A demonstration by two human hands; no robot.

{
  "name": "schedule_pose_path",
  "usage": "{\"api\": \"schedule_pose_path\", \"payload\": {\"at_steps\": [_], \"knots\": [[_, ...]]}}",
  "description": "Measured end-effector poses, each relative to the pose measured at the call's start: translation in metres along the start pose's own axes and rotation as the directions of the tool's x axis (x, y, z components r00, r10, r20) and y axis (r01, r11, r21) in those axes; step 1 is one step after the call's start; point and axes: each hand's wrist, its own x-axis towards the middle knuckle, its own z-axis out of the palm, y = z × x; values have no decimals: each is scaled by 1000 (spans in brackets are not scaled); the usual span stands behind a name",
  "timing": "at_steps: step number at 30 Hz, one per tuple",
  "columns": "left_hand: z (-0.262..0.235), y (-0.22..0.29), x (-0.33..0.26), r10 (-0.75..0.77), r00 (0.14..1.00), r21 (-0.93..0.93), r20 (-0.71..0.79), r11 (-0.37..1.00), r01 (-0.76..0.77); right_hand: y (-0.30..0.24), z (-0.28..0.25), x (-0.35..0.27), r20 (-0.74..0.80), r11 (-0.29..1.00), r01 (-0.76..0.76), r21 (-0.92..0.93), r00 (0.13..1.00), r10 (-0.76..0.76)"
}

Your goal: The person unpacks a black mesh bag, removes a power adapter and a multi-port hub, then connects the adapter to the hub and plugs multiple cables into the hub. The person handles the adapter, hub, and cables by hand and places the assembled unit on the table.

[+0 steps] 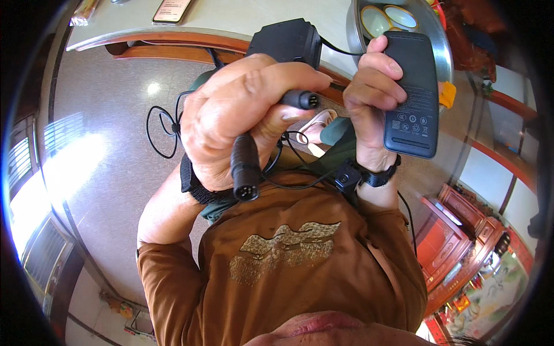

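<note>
My left hand (pixel 236 109) is closed around two black round cable connectors. One connector (pixel 303 100) pokes out between thumb and forefinger with its pins showing. The other connector (pixel 246 173) hangs lower from the palm side, its pin face turned toward me. My right hand (pixel 372 86) grips a flat black power bank (pixel 412 95) upright, its printed side toward me. Behind my left hand a black box (pixel 288 37) is at the table edge; a thin cable runs from it toward my right hand. What supports the box is hidden.
A pale table (pixel 231 20) with a wooden edge bears a phone (pixel 172 10). A metal basin (pixel 355 29) holds gold-rimmed dishes (pixel 400 16). Looped black cable (pixel 163 132) dangles beside my left wrist. Carved reddish wooden furniture (pixel 444 242) stands at the right.
</note>
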Motion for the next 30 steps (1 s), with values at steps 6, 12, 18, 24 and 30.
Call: {"api": "schedule_pose_path", "payload": {"at_steps": [6, 12, 18, 24, 30], "knots": [[6, 2, 2, 19, 999, 75, 48, 997, -22, 7, 5, 2, -196, 1000, 14, 24, 980, -9], [6, -1, 1, 3, 999, 64, 35, 998, -5, 15, 8, 7, -184, 976, -14, 217, 981, 55], [-4, 0, 4, 53, 995, 134, 82, 989, -63, 19, 13, 5, -105, 993, -71, 92, 991, 80], [-9, 1, 4, 67, 992, 96, 104, 992, -77, 8, -3, 4, 101, 943, -307, -130, 942, 321], [-5, -6, 4, 92, 994, 53, 54, 994, -95, 7, -11, -2, 149, 918, -351, -184, 913, 379]]}}
